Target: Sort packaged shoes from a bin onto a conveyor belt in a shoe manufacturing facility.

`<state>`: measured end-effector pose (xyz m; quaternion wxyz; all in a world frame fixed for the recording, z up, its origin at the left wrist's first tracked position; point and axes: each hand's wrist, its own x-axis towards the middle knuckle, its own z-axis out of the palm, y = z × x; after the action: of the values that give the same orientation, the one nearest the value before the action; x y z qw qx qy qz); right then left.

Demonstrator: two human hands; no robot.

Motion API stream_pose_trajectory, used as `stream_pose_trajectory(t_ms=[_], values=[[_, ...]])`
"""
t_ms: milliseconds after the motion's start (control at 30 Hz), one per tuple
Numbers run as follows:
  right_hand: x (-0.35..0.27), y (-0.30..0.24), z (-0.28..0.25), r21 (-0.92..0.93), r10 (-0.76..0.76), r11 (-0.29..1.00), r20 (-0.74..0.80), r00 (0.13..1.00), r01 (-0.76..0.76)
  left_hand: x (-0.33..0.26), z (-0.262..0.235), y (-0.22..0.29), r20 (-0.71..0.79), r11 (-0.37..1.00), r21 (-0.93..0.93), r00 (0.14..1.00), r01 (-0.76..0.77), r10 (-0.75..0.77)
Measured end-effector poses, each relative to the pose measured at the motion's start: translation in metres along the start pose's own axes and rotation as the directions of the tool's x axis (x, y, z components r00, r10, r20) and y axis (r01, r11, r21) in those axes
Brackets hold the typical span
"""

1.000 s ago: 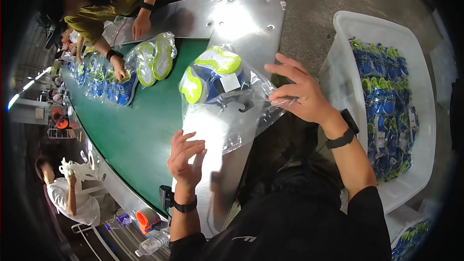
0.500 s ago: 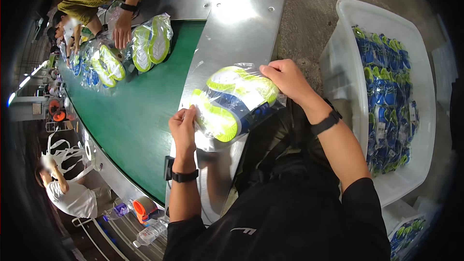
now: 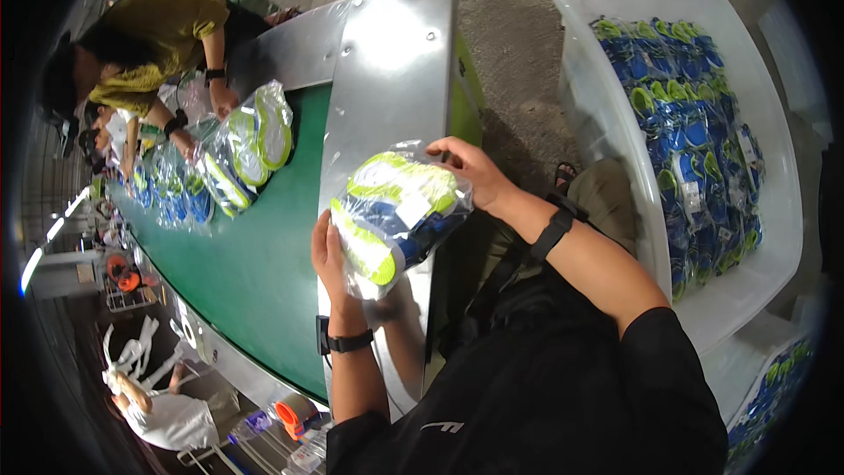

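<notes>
1. Your left hand (image 3: pixel 330 251) grips the bagged pair of blue-and-lime shoes (image 3: pixel 393 215) at its near end, fingers closed on the plastic.
2. Your right hand (image 3: pixel 470 171) pinches the far edge.
3. The bag hovers above the steel surface (image 3: pixel 387 79), beside the green belt (image 3: pixel 255 264).

Overhead light is blowing out a glare patch on the far steel plate (image 3: pixel 391 62). Fisheye is bending straight edges, black vignette is eating all 4 corners. Left side is going dim and soft, center is staying sharp. Plastic bag (image 3: pixel 396 215) is throwing small highlights.
</notes>
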<state>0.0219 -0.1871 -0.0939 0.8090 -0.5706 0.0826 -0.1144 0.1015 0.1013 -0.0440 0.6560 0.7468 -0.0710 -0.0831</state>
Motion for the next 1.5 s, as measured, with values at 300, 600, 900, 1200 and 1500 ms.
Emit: stream_pose_trajectory(t_ms=[300,600,900,1200,1500], values=[[-0.043,-0.099,0.025,0.343,0.197,0.904,0.191,0.962,-0.254,-0.049,0.057,0.082,0.41,0.829,-0.328,0.859,0.452,-0.307],[-0.14,-0.113,-0.064,-0.34,-0.394,0.843,0.136,0.909,0.416,-0.111,0.111,0.06,0.602,0.846,-0.276,0.768,0.456,-0.218],[-0.208,-0.104,-0.111,0.066,-0.118,0.987,-0.333,0.936,0.147,-0.149,0.188,0.064,0.789,0.626,0.283,0.195,0.727,-0.583],[-0.392,-0.196,-0.278,-0.226,-0.254,0.966,-0.923,0.29,0.129,-0.137,0.205,0.074,0.808,0.798,0.26,0.33,0.544,-0.488],[-0.61,-0.221,-0.506,-0.054,-0.418,0.862,-0.639,-0.645,-0.504,-0.121,0.206,0.067,0.763,0.798,0.187,0.427,0.573,-0.486]])
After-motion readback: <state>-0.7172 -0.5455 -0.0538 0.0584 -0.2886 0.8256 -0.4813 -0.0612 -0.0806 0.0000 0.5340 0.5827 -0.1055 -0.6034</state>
